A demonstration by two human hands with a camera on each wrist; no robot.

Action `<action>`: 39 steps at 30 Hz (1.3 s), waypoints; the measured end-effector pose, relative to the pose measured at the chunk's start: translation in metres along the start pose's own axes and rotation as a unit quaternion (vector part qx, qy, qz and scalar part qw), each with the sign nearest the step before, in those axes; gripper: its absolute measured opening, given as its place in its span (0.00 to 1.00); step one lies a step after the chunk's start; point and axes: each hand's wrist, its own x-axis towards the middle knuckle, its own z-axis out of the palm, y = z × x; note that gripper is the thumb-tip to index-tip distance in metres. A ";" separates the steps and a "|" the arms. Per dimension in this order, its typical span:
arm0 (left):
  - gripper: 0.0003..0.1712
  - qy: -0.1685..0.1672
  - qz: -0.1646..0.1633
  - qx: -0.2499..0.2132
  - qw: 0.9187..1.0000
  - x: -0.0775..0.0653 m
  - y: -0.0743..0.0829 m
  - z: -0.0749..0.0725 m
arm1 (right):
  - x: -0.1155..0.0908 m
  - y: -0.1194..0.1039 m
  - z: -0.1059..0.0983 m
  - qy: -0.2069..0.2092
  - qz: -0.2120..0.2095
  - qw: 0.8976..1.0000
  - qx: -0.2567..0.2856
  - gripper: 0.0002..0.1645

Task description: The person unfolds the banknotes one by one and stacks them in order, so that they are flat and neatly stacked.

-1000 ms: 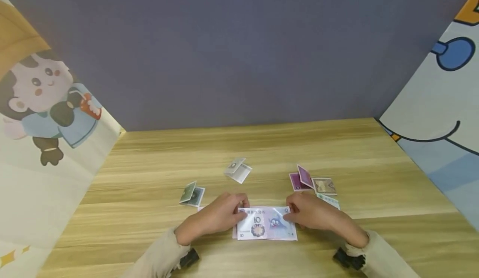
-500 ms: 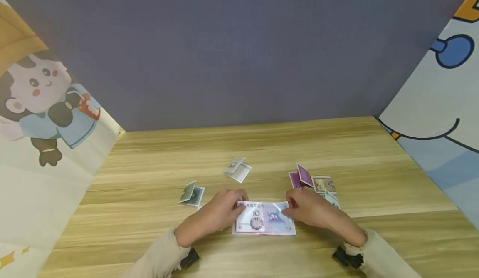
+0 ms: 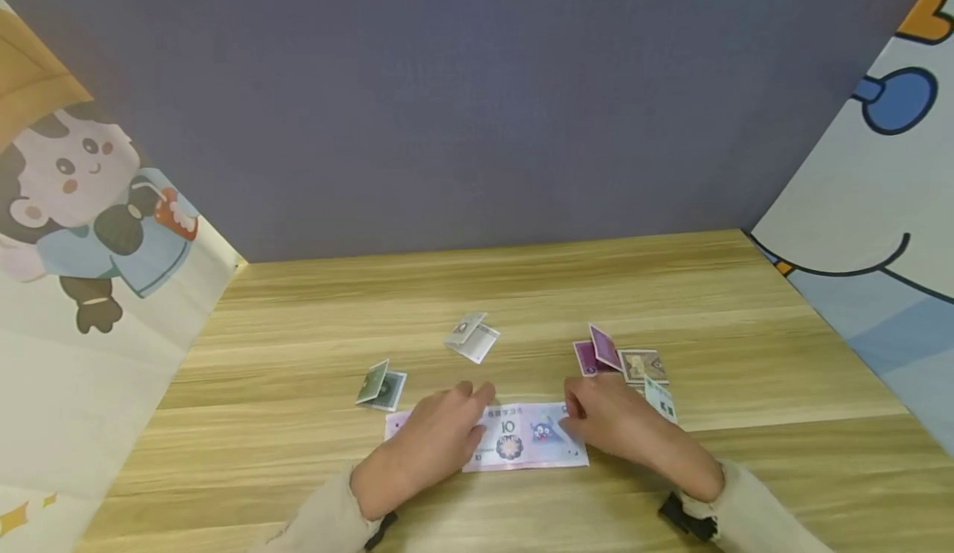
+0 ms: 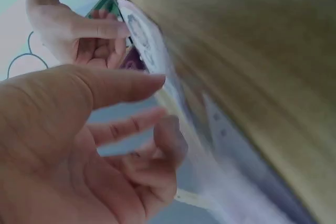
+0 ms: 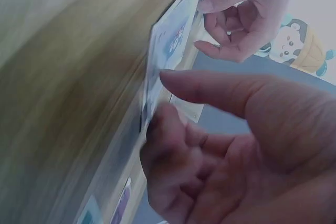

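A pale pink-and-blue play banknote (image 3: 525, 445) marked 10, with a blue cartoon figure, lies close over the wooden table. Beside its left end, my left hand (image 3: 440, 429) has its thumb and index apart, fingertips right at the note. From under that hand, the end of another pinkish note (image 3: 395, 425) shows. My right hand (image 3: 614, 416) is over the upper right corner of the 10 note. In the right wrist view its thumb (image 5: 184, 83) overlaps the note's face, while the other fingers curl loosely at the edge, a gap between them and the thumb.
Around the hands lie a folded green note (image 3: 383, 387), a folded grey note (image 3: 473, 338), a folded purple note (image 3: 596, 353), a brown note (image 3: 644, 367) and a green-white note (image 3: 660, 400). A grey panel (image 3: 484, 106) stands behind the table, with cartoon-printed panels at both sides.
The 10 note went from both hands' pinch down flat towards the table. The left hand let go of it and shifted slightly left, its index lifting. The right hand loosened at its corner.
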 end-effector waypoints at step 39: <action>0.16 -0.067 0.086 -0.039 0.993 -0.003 0.003 -0.003 | -0.004 0.010 -0.050 -0.004 -0.059 0.995 0.076 0.02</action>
